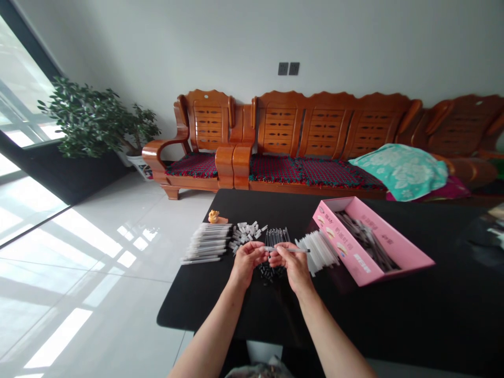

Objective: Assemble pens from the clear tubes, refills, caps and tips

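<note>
Above the black table my left hand and my right hand face each other, fingers pinched on one slim pen. The pen lies level, its whitish end at the left fingers and its dark tip out to the right. Behind the hands stand dark refills in a row. Small black plugs are heaped just below the fingers. White pen caps lie loose to the left, next to a row of capped pens. Right of my right hand is a stack of translucent barrels.
A pink box holding many dark slim pieces stands on the black table at right. A small yellow figurine sits at the far left edge. Beyond are wooden sofas, a turquoise cloth and a potted plant.
</note>
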`<state>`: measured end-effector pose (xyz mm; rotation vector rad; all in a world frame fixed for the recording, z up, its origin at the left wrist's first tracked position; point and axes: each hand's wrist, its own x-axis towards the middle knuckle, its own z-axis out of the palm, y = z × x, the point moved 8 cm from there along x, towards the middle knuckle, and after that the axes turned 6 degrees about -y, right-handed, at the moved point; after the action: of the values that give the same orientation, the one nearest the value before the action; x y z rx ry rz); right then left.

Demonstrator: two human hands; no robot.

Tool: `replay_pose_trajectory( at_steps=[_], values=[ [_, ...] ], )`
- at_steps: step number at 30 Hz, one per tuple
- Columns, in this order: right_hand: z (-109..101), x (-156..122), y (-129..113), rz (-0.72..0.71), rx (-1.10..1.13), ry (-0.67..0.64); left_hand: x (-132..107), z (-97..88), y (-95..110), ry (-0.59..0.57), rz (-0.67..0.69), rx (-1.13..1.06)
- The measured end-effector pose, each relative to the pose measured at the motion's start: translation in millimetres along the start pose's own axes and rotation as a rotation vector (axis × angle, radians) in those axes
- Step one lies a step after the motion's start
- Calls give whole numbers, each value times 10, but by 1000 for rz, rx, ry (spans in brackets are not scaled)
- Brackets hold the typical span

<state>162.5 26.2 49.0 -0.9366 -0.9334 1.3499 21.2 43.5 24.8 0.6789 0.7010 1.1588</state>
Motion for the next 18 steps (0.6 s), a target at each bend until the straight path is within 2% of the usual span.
replay_pose_trajectory(
  at_steps=[9,14,18],
  values=[
    [27,-3,-41,10,11,-20,-25,35,-63,-94,-86,128],
    [58,-19,-82,3,26,-18,-27,58,-37,-108,-47,209],
    [73,-32,-159,-38,77,59,-79,147,70,-38,83,247]
  ],
)
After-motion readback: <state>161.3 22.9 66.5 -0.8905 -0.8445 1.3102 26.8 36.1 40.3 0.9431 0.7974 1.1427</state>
